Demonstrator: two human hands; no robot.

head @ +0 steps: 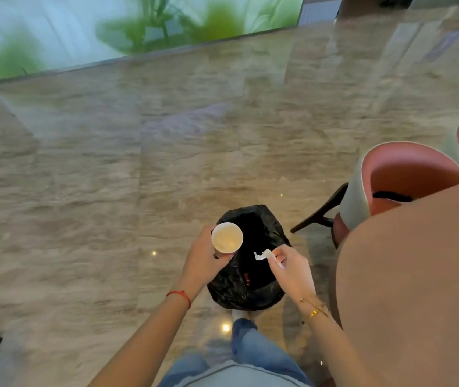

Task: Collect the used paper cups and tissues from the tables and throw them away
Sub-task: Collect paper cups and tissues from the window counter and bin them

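Held over the black plastic bin bag (246,277) for dropping: white paper cup (226,237) clasped in left hand (203,256), crumpled white tissue (263,255) pinched by right hand (289,268)

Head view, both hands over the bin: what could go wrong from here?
1. The paper cup in the left hand sits over the near-left rim of the black bin bag; dropped there, it might clip the edge and land on the floor.
2. The tissue is only pinched by the right hand and looks light, so it may drift off target.
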